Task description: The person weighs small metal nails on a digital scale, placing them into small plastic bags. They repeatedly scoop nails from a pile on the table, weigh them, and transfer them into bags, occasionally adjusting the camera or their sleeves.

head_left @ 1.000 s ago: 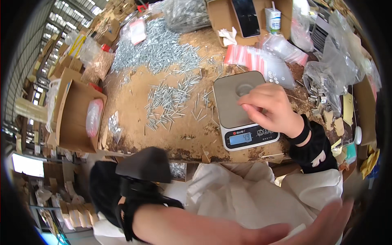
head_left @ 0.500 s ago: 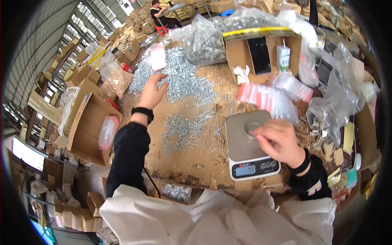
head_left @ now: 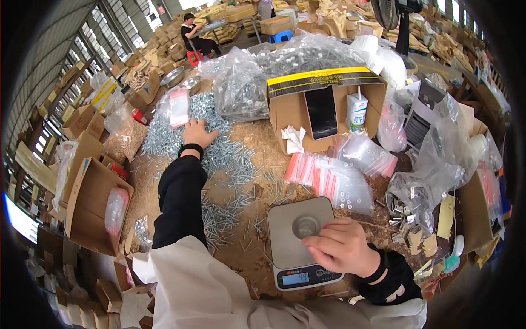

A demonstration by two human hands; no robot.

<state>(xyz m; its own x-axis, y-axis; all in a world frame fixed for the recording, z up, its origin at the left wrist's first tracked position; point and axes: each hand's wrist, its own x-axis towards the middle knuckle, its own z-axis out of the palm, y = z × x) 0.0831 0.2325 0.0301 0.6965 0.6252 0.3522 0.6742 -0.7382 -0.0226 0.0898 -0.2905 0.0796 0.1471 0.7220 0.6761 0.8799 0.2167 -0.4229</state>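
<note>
Over there, the left hand [head_left: 198, 133] lies flat, fingers spread wide on the screw pile [head_left: 219, 153]; the right hand [head_left: 342, 248], fingers loosely curled, rests on the scale [head_left: 290, 230], whose display end faces the person.

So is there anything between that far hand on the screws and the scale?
Nothing tall. The left hand lies on the screw pile; between it and the scale there are only loose screws scattered flat on the table. The right hand rests on the scale.
</note>
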